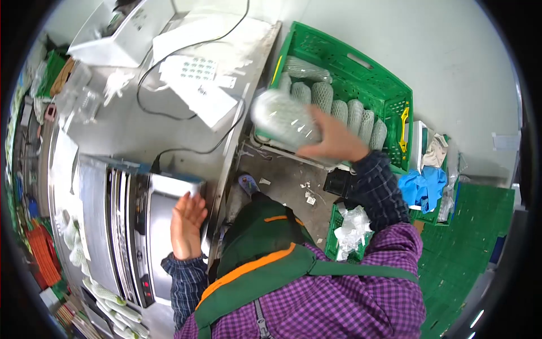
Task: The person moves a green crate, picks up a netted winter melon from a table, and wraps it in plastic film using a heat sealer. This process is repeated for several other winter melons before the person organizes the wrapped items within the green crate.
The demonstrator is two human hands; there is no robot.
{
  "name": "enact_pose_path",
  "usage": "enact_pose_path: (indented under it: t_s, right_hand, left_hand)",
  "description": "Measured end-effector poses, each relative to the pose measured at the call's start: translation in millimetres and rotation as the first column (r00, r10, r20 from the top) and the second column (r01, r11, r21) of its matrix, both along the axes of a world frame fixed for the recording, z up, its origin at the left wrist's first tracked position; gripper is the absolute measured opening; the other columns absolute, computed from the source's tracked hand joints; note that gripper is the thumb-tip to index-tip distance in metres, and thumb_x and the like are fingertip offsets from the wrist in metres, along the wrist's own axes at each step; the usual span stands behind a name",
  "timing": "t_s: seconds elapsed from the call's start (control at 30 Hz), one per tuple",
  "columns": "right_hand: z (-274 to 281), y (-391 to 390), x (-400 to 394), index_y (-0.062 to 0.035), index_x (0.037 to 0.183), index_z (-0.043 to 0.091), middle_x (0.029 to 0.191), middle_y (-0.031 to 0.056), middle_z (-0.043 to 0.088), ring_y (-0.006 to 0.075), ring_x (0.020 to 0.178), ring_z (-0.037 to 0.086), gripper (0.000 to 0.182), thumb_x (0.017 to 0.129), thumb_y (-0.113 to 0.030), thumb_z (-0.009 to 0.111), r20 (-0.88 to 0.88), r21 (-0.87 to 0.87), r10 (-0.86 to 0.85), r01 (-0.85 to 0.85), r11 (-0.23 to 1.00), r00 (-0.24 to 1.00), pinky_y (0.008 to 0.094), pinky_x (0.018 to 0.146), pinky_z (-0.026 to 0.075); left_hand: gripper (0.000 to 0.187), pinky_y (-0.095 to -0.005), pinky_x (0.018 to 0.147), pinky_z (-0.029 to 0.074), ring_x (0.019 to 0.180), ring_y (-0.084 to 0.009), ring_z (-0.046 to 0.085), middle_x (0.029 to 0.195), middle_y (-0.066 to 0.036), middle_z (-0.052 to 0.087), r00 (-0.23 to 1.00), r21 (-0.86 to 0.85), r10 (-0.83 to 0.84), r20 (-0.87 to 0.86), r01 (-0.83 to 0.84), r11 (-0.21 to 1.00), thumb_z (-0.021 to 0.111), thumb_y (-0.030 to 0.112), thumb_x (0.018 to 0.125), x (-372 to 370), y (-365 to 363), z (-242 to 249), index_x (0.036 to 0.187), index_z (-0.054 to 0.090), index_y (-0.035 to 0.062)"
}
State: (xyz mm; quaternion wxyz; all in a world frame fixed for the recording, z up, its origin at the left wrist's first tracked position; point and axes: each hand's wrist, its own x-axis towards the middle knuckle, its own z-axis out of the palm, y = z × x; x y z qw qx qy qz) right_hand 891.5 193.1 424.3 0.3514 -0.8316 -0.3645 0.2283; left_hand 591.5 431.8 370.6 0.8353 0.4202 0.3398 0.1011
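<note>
My right hand (334,137) grips one end of a film-wrapped package (282,117), pale and whitish under shiny clear plastic. It is smeared by motion, so its contents cannot be told. The package is above the near edge of a green crate (389,85), where several long items in white foam netting (322,96) lie side by side. My left hand (188,223) is open, palm up with fingers spread, and holds nothing. It is over the right side of a metal machine with rollers (127,226), which looks like a film wrapper.
A steel table (127,133) carries a black cable (195,151), a sheet of labels (199,69) and a white bin (121,42). Netted green vegetables (121,311) lie at lower left. A small green basket (333,240) with crumpled film stands on the floor; a blue cloth (423,186) is at right.
</note>
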Motion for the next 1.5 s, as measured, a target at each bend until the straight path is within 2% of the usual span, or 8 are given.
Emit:
enact_pose_path:
  t_s: [0.23, 0.47, 0.8, 1.03, 1.07, 1.1, 1.2, 1.5]
  right_hand:
    - [-119, -133, 202, -0.0140, 0.121, 0.049, 0.102, 0.0141, 0.059, 0.0324, 0.100, 0.057, 0.063, 0.063, -0.019, 0.072, 0.758, -0.356, -0.137, 0.580, 0.732, 0.638, 0.0430, 0.087, 0.043]
    - [-272, -218, 316, -0.0104, 0.117, 0.057, 0.102, 0.0169, 0.061, 0.0318, 0.094, 0.060, 0.044, 0.077, -0.028, 0.062, 0.839, -0.399, 0.173, 0.367, 0.840, 0.516, 0.0432, 0.076, 0.049]
    - [-249, -88, 283, -0.0024, 0.111, 0.060, 0.095, 0.0156, 0.064, 0.0258, 0.081, 0.061, 0.028, 0.092, -0.021, 0.053, 0.720, 0.054, -0.497, 0.675, 0.736, 0.484, 0.0368, 0.072, 0.049]
    - [-74, 168, 32, -0.0046, 0.113, 0.059, 0.109, 0.0168, 0.062, 0.0317, 0.091, 0.060, 0.031, 0.091, -0.027, 0.057, 0.275, 0.462, -0.362, 0.207, 0.862, 0.891, 0.0422, 0.080, 0.049]
    - [-111, 173, 43, 0.0010, 0.120, 0.054, 0.116, 0.0198, 0.056, 0.0279, 0.095, 0.061, 0.030, 0.096, -0.012, 0.042, 0.885, 0.208, -0.047, -0.301, 0.931, 0.464, 0.0322, 0.071, 0.053]
    - [-105, 193, -8, 0.0045, 0.117, 0.054, 0.111, 0.0166, 0.058, 0.0248, 0.094, 0.060, 0.030, 0.096, -0.015, 0.045, 0.349, 0.429, -0.030, -0.131, 0.894, 0.937, 0.0286, 0.072, 0.053]
    - [-120, 220, -116, 0.0052, 0.121, 0.050, 0.106, 0.0124, 0.060, 0.0193, 0.088, 0.060, 0.029, 0.095, -0.007, 0.044, 0.113, 0.333, 0.258, -0.281, 0.900, 0.959, 0.0271, 0.071, 0.049]
    - [-53, 287, -286, 0.0027, 0.115, 0.054, 0.095, 0.0095, 0.060, 0.0106, 0.070, 0.053, 0.025, 0.092, 0.000, 0.046, -0.020, 0.195, 0.441, -0.429, 0.882, 0.897, 0.0224, 0.061, 0.045]
  left_hand:
    - [0.043, -0.0326, 0.086, 0.046, 0.097, -0.0190, 0.057, 0.111, -0.011, 0.059, 0.954, -0.018, -0.048, -0.295, 0.045, 0.999, 0.055, 0.030, 0.092, 10, -15, -19, 0.124, 0.049, 0.0020]
    - [0.041, -0.0282, 0.082, 0.047, 0.095, -0.0151, 0.057, 0.112, -0.011, 0.060, 0.902, 0.033, -0.105, -0.419, 0.130, 0.991, 0.058, 0.024, 0.091, 19, -10, -22, 0.123, 0.051, -0.0017]
    - [0.029, -0.0254, 0.081, 0.048, 0.094, -0.0109, 0.058, 0.103, -0.006, 0.065, 0.911, 0.212, 0.344, -0.227, -0.298, 0.931, 0.062, 0.015, 0.088, -25, 19, -18, 0.114, 0.058, 0.0005]
    - [0.025, -0.0248, 0.071, 0.048, 0.079, -0.0091, 0.059, 0.093, -0.004, 0.065, 0.301, 0.582, 0.953, 0.035, -0.781, 0.226, 0.062, 0.010, 0.086, -200, 124, 22, 0.110, 0.061, 0.0000]
    - [0.024, -0.0249, 0.071, 0.048, 0.078, -0.0082, 0.058, 0.093, -0.003, 0.065, 0.209, 0.608, 0.971, 0.111, -0.788, 0.100, 0.062, 0.009, 0.086, -236, 136, 20, 0.108, 0.061, 0.0003]
    - [0.024, -0.0255, 0.071, 0.048, 0.080, -0.0083, 0.058, 0.093, -0.003, 0.065, 0.103, 0.631, 0.986, 0.129, -0.775, -0.002, 0.062, 0.007, 0.085, -269, 146, 19, 0.108, 0.061, 0.0007]
    - [0.031, -0.0264, 0.076, 0.047, 0.087, -0.0115, 0.058, 0.100, -0.006, 0.064, -0.082, 0.800, 0.982, 0.169, -0.571, -0.185, 0.064, 0.006, 0.081, -395, 173, -27, 0.112, 0.059, 0.0012]
    - [0.114, -0.0444, 0.107, 0.028, 0.132, -0.0362, 0.023, 0.142, -0.018, 0.029, -0.555, 0.650, 0.531, -0.641, -0.024, 0.759, 0.085, 0.036, 0.053, -645, 245, -119, 0.143, 0.018, 0.0116]
